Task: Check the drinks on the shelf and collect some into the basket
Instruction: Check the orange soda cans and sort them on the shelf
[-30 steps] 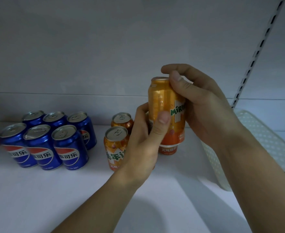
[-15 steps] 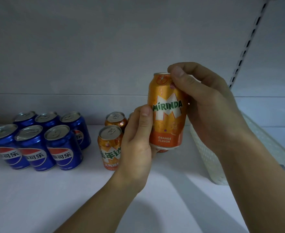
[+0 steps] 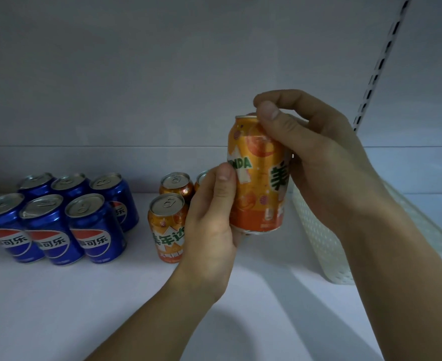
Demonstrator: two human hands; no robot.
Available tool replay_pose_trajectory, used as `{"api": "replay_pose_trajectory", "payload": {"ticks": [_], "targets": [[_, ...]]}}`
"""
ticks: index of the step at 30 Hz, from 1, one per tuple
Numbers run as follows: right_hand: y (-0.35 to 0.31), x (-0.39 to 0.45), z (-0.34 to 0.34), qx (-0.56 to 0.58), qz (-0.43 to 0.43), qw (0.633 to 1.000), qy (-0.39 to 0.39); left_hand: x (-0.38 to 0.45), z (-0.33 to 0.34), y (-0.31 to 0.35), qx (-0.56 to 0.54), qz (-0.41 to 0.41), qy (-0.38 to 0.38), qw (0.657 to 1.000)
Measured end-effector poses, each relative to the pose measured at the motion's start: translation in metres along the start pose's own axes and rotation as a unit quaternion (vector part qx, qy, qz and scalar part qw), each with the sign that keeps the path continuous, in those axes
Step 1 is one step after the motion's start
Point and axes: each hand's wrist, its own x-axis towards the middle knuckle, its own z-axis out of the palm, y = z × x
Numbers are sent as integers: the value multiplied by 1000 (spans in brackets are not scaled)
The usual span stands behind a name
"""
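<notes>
You have six blue Pepsi cans (image 3: 53, 217) at the left of the frame, standing on the white shelf (image 3: 84, 295) in two rows of three. Orange Mirinda cans number four that you can see: one held can (image 3: 259, 178) at the centre, raised between your left hand (image 3: 209, 230) and right hand (image 3: 319, 162), and three standing cans (image 3: 168, 225) just left of centre, the third showing only as a sliver of rim behind your left thumb. One white perforated basket (image 3: 319, 246) lies at the right. One slotted upright rail (image 3: 381, 61) runs down the upper right corner.
</notes>
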Motion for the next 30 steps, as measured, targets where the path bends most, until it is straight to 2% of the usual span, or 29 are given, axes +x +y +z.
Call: {"api": "replay_pose_trajectory", "payload": {"ticks": [4, 7, 11, 16, 19, 22, 24, 25, 27, 28, 30], "targets": [[1, 4, -3, -5, 13, 998, -56, -3, -3, 5, -11, -39, -14, 999], [4, 3, -4, -3, 3, 999, -52, -2, -3, 8, 19, -44, -37, 998], [10, 2, -3, -2, -3, 999, -33, -3, -2, 6, 16, -11, -26, 999], [9, 4, -5, -5, 11, 997, -78, -2, -5, 9, 4, -64, -49, 997], [11, 5, -6, 7, 15, 999, -49, -11, -4, 14, -15, -78, -32, 996], [12, 5, -6, 21, 25, 999, -21, 0, -2, 22, -8, -69, -62, 996], [12, 6, -8, 30, 34, 999, -3, -7, -20, 25, -121, -68, -128, 982], [11, 7, -9, 33, 40, 999, 1, -10, -19, 23, -68, -51, -120, 989], [12, 8, -11, 30, 57, 998, 11, -9, -15, 16, 44, 72, -130, 988], [12, 9, -12, 20, 67, 997, 24, -8, -11, 16, 71, 77, -131, 986], [14, 10, -13, -7, 83, 995, 51, -10, -9, 8, 100, 135, -120, 979]]}}
